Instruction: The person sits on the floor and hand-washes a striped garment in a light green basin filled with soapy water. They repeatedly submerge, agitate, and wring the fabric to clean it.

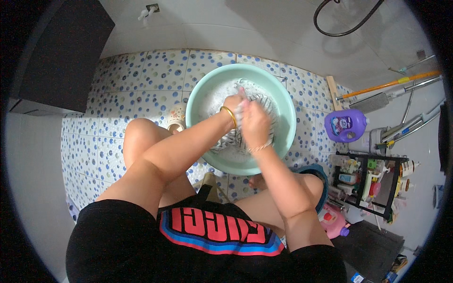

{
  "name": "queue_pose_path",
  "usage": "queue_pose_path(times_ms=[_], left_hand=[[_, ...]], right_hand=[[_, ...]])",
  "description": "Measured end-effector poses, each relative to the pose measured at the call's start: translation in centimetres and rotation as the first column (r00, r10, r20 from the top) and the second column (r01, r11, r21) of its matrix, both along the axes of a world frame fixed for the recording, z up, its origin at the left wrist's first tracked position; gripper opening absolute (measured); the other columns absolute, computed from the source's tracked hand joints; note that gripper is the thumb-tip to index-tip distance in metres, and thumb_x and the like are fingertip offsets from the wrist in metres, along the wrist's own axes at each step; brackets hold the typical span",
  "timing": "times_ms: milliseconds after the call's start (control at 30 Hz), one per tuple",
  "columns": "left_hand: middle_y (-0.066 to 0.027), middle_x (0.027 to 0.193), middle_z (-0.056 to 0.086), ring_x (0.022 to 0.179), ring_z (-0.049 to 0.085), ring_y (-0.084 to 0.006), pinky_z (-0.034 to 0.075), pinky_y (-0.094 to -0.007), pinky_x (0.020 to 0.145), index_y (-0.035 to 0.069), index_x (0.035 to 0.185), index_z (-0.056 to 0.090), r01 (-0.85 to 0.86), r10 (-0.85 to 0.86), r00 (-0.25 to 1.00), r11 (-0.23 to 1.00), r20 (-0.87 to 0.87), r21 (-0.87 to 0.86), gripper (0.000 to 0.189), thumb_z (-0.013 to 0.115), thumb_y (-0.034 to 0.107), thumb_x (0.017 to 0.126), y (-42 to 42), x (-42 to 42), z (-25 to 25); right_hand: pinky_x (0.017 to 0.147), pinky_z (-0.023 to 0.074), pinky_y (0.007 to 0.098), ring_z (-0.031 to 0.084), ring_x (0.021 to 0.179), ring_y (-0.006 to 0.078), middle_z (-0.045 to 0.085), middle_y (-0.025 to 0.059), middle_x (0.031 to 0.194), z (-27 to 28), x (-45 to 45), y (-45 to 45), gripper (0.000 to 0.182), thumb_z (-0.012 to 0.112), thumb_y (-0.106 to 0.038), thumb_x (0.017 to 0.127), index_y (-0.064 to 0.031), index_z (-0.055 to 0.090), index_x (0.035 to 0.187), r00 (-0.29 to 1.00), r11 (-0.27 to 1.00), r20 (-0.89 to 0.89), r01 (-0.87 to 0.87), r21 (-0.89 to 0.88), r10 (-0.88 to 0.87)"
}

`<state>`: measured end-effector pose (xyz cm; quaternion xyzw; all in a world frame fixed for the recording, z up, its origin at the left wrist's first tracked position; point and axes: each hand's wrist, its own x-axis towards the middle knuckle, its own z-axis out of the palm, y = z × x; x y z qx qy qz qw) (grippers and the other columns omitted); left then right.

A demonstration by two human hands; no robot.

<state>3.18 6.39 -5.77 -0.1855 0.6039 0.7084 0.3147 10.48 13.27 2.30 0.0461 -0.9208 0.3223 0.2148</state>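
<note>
A round light-green plastic basin stands on the tiled floor in front of me, with white suds in it. A wet striped cloth lies partly in the suds and rises between my hands. My left hand, below a gold bangle, grips a bunched part of the cloth. Close against it, my right hand is closed on the same cloth, with a pale cord bracelet at the wrist. The right hand is somewhat blurred, and the fingertips of both are partly hidden.
Right of the basin stand a purple detergent bottle, a black rack of bottles and long-handled cleaning tools. A blue bucket is beside my right knee. A patterned clog is left of the basin; a dark cabinet is upper left.
</note>
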Motion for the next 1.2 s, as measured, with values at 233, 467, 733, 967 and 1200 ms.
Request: queue_pose_path(times_ms=[233,467,733,967,1200], left_hand=[[-0.0101,0.074,0.058,0.061,0.055,-0.0172,0.045,-0.0316,0.056,-0.004,0.083,0.054,-0.161,0.111,0.984,0.885,0.136,0.436,0.045,0.043,0.040,0.085,1.4,2.6,5.4],[-0.0065,0.076,0.059,0.065,0.053,-0.0116,0.043,-0.0237,0.064,-0.001,0.086,0.058,0.562,-0.593,0.678,0.799,-0.434,-0.213,0.050,0.071,0.041,0.062,-1.8,-0.8,5.9],[-0.0123,0.086,0.057,0.082,0.057,-0.0225,0.044,-0.0376,0.082,-0.001,0.086,0.056,0.185,-0.118,0.983,0.547,-0.144,0.817,0.019,0.054,0.014,0.073,-5.5,-2.1,10.9],[-0.0166,0.101,0.055,0.097,0.052,-0.0276,0.036,-0.0449,0.091,-0.002,0.094,0.056,0.086,-0.023,0.996,0.566,-0.088,0.820,0.027,0.052,0.017,0.076,-6.5,-3.0,7.3],[-0.0097,0.092,0.055,0.081,0.055,-0.0192,0.049,-0.0337,0.067,0.013,0.110,0.045,-0.204,0.179,0.979,0.894,0.100,0.399,0.028,0.046,0.006,0.083,-2.3,0.7,0.6]], right_hand=[[0.049,0.0400,0.0355,0.050,0.050,0.0282,0.051,0.0172,0.054,-0.8,-3.5,3.3,0.038,0.048,-0.027,0.083,-0.0009,0.048,0.056,0.955,0.975,0.218,0.216,-0.052,-0.200],[0.045,0.0352,0.0257,0.041,0.047,0.0093,0.049,-0.0001,0.057,0.5,-4.0,7.0,0.029,0.056,-0.028,0.081,-0.0011,0.052,0.070,0.885,0.608,0.458,0.316,-0.728,0.088],[0.073,0.0428,0.0302,0.057,0.077,0.0206,0.059,0.0146,0.086,-3.9,0.1,6.7,0.052,0.072,-0.023,0.060,0.0060,0.052,0.099,0.752,0.878,0.534,-0.125,-0.462,0.388],[0.063,0.0417,0.0266,0.050,0.065,0.0133,0.055,0.0072,0.077,-5.3,-0.6,9.8,0.032,0.059,-0.010,0.070,0.0039,0.048,0.096,0.847,0.777,0.486,0.152,-0.610,0.216],[0.060,0.0424,0.0288,0.055,0.072,0.0197,0.055,0.0123,0.079,-1.6,1.0,2.1,0.014,0.049,-0.007,0.074,-0.0024,0.046,0.087,0.994,0.896,0.097,0.082,-0.437,-0.043]])
